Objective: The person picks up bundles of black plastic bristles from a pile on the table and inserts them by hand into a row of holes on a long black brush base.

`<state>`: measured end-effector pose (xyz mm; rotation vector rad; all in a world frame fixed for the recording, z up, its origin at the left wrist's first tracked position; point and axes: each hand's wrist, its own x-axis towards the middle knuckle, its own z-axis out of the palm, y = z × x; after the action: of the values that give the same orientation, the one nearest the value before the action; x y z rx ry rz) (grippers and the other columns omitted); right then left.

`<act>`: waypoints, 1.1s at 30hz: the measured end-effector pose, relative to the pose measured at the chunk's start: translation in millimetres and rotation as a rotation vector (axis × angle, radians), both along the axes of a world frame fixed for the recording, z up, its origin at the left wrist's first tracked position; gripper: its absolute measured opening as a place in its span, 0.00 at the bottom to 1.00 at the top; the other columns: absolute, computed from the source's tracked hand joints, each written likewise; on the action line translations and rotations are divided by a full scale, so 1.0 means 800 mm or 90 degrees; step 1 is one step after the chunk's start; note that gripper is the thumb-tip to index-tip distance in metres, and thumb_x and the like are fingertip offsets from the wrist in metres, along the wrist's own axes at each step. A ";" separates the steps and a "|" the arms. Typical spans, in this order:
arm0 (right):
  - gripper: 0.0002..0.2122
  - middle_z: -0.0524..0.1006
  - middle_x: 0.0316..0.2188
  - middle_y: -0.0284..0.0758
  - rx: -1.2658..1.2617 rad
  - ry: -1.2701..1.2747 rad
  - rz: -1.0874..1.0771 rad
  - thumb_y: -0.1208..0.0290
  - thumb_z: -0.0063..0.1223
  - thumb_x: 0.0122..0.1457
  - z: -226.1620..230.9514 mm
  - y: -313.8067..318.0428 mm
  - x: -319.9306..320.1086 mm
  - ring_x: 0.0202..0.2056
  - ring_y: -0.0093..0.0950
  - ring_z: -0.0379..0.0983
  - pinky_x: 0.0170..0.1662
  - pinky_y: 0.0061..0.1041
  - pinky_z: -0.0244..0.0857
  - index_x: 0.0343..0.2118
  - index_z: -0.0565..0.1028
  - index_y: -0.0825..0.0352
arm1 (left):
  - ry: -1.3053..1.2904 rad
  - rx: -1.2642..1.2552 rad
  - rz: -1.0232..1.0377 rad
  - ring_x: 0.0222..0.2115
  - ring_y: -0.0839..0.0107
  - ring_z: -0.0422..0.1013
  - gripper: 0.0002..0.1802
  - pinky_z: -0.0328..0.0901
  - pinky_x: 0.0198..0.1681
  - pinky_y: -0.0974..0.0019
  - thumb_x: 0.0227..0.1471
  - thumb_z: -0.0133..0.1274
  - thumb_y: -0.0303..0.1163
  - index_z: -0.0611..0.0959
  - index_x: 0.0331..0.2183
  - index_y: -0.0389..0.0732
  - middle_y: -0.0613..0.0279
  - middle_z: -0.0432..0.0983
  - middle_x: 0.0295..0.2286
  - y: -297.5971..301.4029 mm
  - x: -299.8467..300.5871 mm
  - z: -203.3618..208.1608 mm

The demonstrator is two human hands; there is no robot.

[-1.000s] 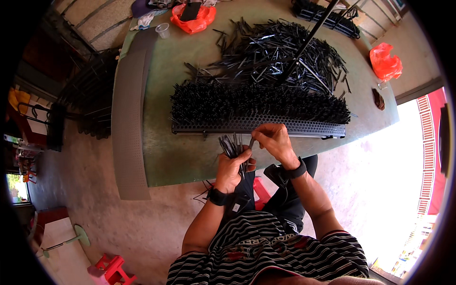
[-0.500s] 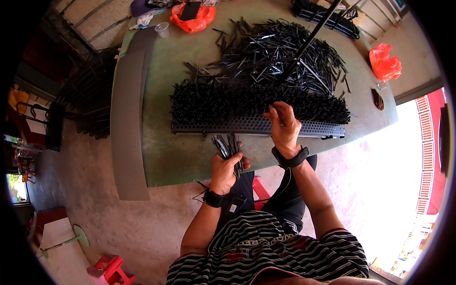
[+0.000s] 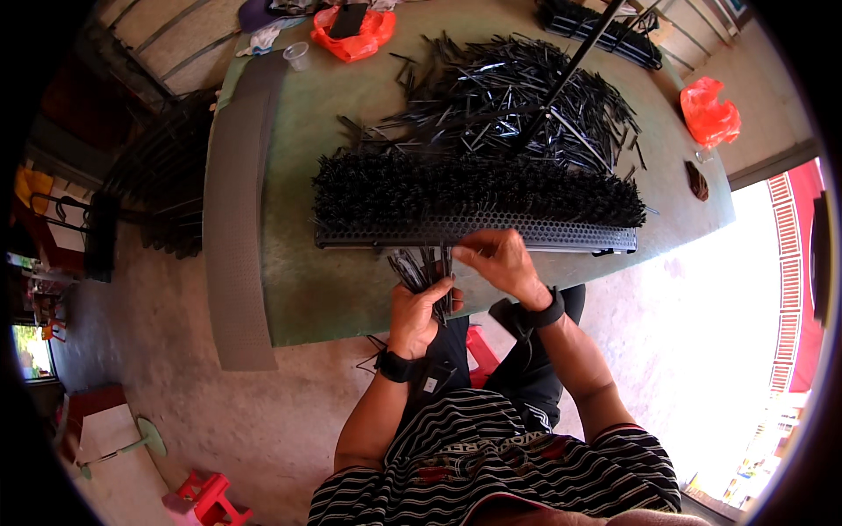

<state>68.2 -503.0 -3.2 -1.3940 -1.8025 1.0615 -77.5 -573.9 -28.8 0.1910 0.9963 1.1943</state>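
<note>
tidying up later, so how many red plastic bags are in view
2: one red bag under a phone toward the back left of the table, another bag by its right edge.

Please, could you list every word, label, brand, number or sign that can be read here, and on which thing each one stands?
Striped shirt: pale lettering across the chest, broken by folds; I do not copy it out.
Dark object at the lap: small white label, too small to read.
I can make out no other text.
</note>
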 end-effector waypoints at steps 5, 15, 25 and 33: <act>0.10 0.76 0.19 0.36 -0.200 0.197 -0.065 0.71 0.53 0.52 -0.004 -0.003 0.010 0.16 0.19 0.71 0.17 0.17 0.62 0.32 0.74 0.75 | -0.011 -0.011 0.003 0.21 0.67 0.73 0.08 0.68 0.22 0.66 0.45 0.55 0.22 0.77 0.32 0.33 0.57 0.76 0.26 0.003 0.011 0.005; 0.07 0.76 0.23 0.35 -0.118 0.337 -0.173 0.76 0.52 0.54 -0.008 -0.002 0.008 0.18 0.19 0.71 0.21 0.14 0.64 0.33 0.72 0.73 | 0.019 -0.009 -0.022 0.22 0.66 0.73 0.09 0.69 0.21 0.66 0.45 0.54 0.22 0.77 0.33 0.36 0.57 0.76 0.27 0.005 0.015 -0.007; 0.06 0.75 0.23 0.34 0.384 0.056 -0.210 0.83 0.51 0.52 -0.013 0.029 0.015 0.25 0.22 0.75 0.25 0.16 0.68 0.32 0.70 0.71 | 0.000 -0.046 0.004 0.19 0.65 0.73 0.07 0.69 0.19 0.65 0.45 0.54 0.21 0.78 0.31 0.32 0.58 0.74 0.23 0.001 0.007 -0.009; 0.05 0.75 0.23 0.38 0.398 0.003 -0.187 0.83 0.51 0.51 -0.008 0.035 0.015 0.24 0.25 0.76 0.24 0.18 0.68 0.31 0.71 0.70 | -0.041 -0.029 0.009 0.20 0.67 0.71 0.09 0.70 0.24 0.66 0.44 0.54 0.19 0.78 0.33 0.33 0.59 0.74 0.24 0.001 0.006 -0.017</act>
<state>80.5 -475.0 -9.5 -1.1999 -1.6552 0.3024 -73.0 -572.8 -42.0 0.1092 0.9684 1.1821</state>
